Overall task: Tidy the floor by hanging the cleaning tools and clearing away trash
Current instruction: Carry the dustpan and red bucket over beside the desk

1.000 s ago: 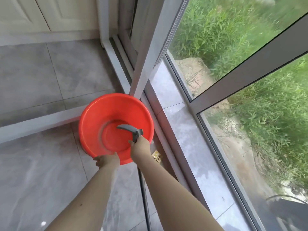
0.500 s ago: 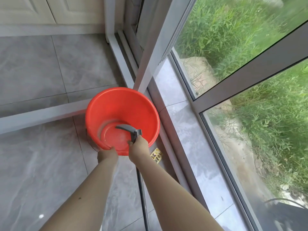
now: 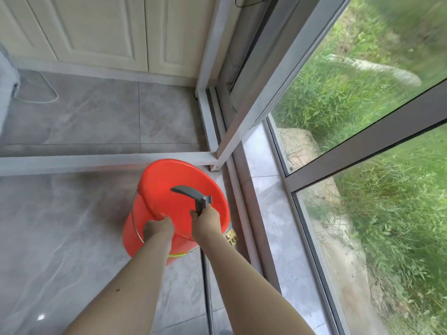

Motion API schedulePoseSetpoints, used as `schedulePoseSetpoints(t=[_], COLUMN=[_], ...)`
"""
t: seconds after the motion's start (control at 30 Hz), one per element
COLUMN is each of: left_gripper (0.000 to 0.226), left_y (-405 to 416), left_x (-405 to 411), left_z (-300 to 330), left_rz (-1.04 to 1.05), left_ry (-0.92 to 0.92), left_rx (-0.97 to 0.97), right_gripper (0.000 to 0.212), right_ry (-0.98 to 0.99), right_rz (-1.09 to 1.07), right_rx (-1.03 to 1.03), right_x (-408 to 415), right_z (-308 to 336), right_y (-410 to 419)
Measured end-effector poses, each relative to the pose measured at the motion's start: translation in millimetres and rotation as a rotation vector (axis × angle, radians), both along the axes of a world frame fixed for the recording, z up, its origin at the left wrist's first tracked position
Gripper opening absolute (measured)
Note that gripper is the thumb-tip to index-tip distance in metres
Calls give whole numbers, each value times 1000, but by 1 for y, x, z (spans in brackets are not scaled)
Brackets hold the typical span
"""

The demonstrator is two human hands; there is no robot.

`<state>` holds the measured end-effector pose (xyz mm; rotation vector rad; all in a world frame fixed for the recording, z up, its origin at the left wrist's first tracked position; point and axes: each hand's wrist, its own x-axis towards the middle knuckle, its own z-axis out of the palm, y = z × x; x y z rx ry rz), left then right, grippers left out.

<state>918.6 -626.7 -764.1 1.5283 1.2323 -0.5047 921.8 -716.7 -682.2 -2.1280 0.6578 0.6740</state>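
Grey floor tiles [image 3: 72, 238] are running up to a glass wall [image 3: 362, 93] (grass outside). Beside the sliding track, a red bucket [image 3: 169, 189] is tilting; the left hand [image 3: 158, 228] is gripping its near rim, fingers curled over. The right hand [image 3: 206, 222] is clutching a grey hooked handle [image 3: 192, 195] above the bucket's mouth.

Pole [image 3: 205, 274] below right hand [image 3: 205, 222] mostly behind forearm, lower end cut by bottom edge, yellowish scrap [image 3: 231, 236] right of red bucket [image 3: 169, 189] too small to ID, bucket's base hidden by left arm.
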Motion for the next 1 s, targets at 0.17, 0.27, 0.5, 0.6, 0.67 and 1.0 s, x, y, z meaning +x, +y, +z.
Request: schedulePoseSetpoints(t=[0.17,0.27,0.5,0.6,0.67,1.0], left_gripper=[50,51,53,55,57,60], left_y=[33,65,181,230,267,456], left_x=[-22,-35,-82,-103,-118,-192], left_z=[47,70,103,113,120,140], left_rz=[100,192,452,527,578,896], left_ry=[-84,-107,-122,-142,-148,-147], left_rx=[6,-27,-30,-2,12,40], right_gripper=[31,30,25,14,7,13], right_ry=[-75,-111,-176,-177,-188,-211], right_rz=[147,236,486,580,651,1038], right_rx=[24,11,40,50,60,113], right_x=[-21,-27,-45,-54,-63,-126], right_z=[48,75,127,134,141,168], right_y=[44,77,196,252,294,499])
